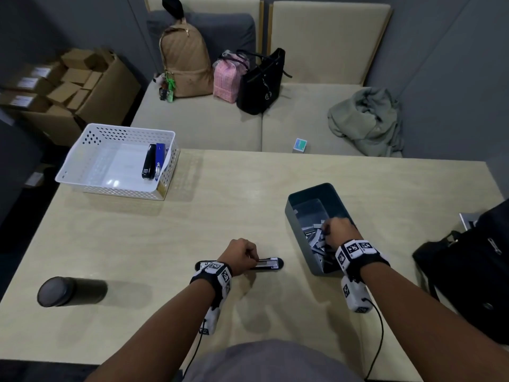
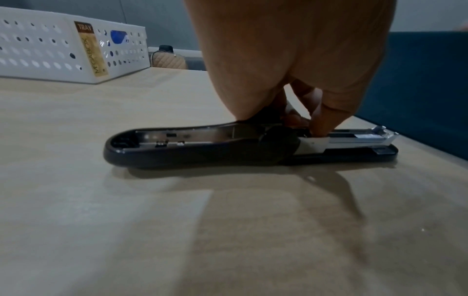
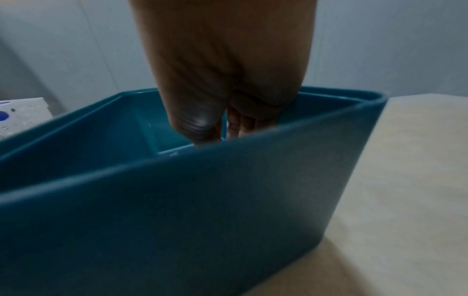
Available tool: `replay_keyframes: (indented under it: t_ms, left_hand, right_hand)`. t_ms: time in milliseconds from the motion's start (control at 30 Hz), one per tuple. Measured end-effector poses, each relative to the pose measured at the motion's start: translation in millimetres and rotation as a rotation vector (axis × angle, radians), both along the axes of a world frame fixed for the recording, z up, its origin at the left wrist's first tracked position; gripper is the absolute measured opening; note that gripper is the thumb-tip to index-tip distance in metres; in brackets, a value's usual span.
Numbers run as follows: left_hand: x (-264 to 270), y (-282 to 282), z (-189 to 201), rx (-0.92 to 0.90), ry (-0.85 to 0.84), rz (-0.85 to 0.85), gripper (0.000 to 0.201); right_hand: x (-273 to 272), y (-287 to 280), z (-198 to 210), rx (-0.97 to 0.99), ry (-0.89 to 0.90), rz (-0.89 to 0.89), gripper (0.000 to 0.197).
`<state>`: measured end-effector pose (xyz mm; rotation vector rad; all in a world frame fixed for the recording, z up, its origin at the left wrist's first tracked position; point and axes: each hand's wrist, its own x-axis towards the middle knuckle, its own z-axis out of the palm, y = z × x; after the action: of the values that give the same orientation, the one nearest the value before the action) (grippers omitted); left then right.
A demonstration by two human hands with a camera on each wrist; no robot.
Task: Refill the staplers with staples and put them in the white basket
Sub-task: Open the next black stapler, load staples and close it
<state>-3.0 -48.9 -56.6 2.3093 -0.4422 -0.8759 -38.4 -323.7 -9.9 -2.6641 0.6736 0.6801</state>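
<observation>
An opened stapler (image 1: 268,264) is held flat on the table (image 1: 165,244).
Its hinge is pinched by the left hand (image 1: 240,253); the right hand (image 1: 339,232) is sunk among staples (image 1: 312,238) in the bin (image 1: 298,224), grip unclear. Two staplers (image 1: 154,160) lie in the basket (image 1: 82,150).

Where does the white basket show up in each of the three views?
Head: white basket sits upper left on the table, two staplers inside.
Left wrist: upper left corner, behind the open stapler.
Right wrist: a small blurred white patch at the left edge, likely the basket.
Shared landmark: the teal bin.
</observation>
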Motion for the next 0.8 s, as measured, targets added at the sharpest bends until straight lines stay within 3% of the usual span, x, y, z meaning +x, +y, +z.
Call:
replay_keyframes:
  t_ms: [133,433,567,700,800]
  left_hand:
    - [1.2,-0.3,-2.5,0.009,0.008,-0.002,0.013]
    - [2.2,-2.2,-2.0,0.023,0.015,-0.015,0.013]
    - [0.7,-3.1,0.7,0.032,0.012,-0.015,0.013]
    - [0.3,-3.1,-0.7,0.036,0.015,-0.014,0.013]
    - [0.6,-3.2,-2.3,0.036,0.020,-0.004,0.012]
  right_hand:
    - [0.0,2.8,-3.1,0.030,0.079,0.106,0.010]
    - [-2.3,2.4,-6.0,0.033,0.135,0.270,0.015]
    - [-3.4,8.0,-6.1,-0.060,0.122,0.454,0.019]
    - [-3.9,11.9,-13.4,-0.157,0.105,0.498,0.037]
    - [-4.7,12.6,-12.6,-0.095,0.104,0.432,0.032]
